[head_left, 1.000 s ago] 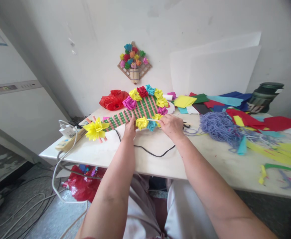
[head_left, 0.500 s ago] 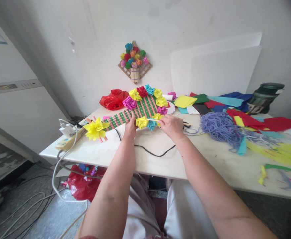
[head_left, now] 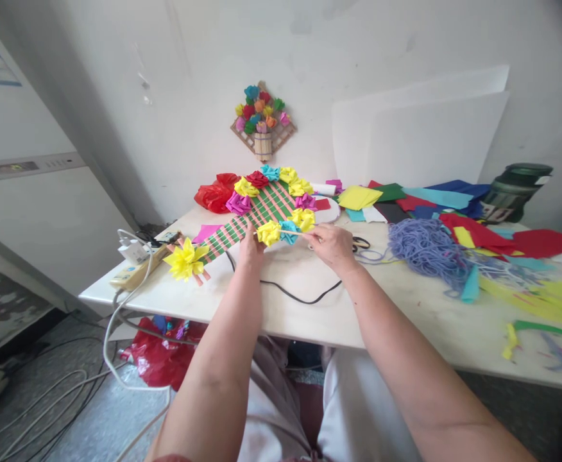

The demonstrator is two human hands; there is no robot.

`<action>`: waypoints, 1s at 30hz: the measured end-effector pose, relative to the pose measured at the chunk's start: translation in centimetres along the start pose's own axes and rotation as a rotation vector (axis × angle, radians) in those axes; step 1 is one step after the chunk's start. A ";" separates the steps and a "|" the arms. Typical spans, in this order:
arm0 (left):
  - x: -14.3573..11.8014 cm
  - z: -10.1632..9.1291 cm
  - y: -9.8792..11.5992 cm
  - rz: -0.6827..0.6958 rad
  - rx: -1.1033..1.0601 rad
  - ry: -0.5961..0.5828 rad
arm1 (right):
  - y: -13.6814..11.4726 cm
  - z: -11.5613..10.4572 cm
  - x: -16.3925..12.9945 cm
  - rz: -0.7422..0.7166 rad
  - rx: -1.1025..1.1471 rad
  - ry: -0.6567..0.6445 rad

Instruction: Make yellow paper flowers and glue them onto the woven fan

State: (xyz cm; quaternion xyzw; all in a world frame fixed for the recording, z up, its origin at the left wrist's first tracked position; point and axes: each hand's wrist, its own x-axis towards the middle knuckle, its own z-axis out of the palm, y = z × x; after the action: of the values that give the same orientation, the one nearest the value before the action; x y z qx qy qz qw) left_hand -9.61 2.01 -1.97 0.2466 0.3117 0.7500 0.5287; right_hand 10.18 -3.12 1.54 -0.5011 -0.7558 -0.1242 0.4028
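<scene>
Woven paper fan (head_left: 256, 215), green and pink strips ringed with paper flowers, lies raised at an angle over the far left part of the white table (head_left: 310, 314). Left hand (head_left: 251, 247) grips its lower edge near the handle, fingers closed on the weave. Right hand (head_left: 332, 245) pinches a thin stick (head_left: 288, 233) whose tip sits at the yellow flower (head_left: 268, 232) on the fan's near rim, beside a blue one.

Judged step: seating or pressing a rim flower. The next move calls for a steady fan and fine pressure at the stick tip.

Nearby: black cable (head_left: 290, 294) under the wrists, scissors (head_left: 359, 243) just beyond the right hand, purple yarn heap (head_left: 420, 247), coloured paper sheets (head_left: 454, 205). The cable could snag a forearm
</scene>
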 end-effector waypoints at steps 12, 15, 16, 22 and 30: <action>-0.3 0.3 0.4 -0.053 0.013 0.033 | 0.6 -1.0 0.4 0.026 -0.006 -0.081; -0.2 0.2 0.2 -0.048 0.024 0.052 | 0.7 -0.9 0.4 0.014 -0.011 -0.068; -0.1 0.2 0.1 -0.045 0.022 0.045 | 0.7 -0.9 0.4 0.006 -0.008 -0.063; 0.0 0.2 0.0 -0.043 0.010 0.016 | 0.8 -0.9 0.4 -0.035 0.008 -0.067; -0.1 0.4 0.0 -0.051 0.034 0.063 | 0.8 -1.1 0.5 -0.049 -0.019 -0.115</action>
State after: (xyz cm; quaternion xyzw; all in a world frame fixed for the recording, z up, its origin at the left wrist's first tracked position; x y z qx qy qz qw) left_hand -9.31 1.95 -1.69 0.2239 0.3470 0.7383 0.5332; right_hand 11.32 -3.07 2.41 -0.4924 -0.7886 -0.1122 0.3508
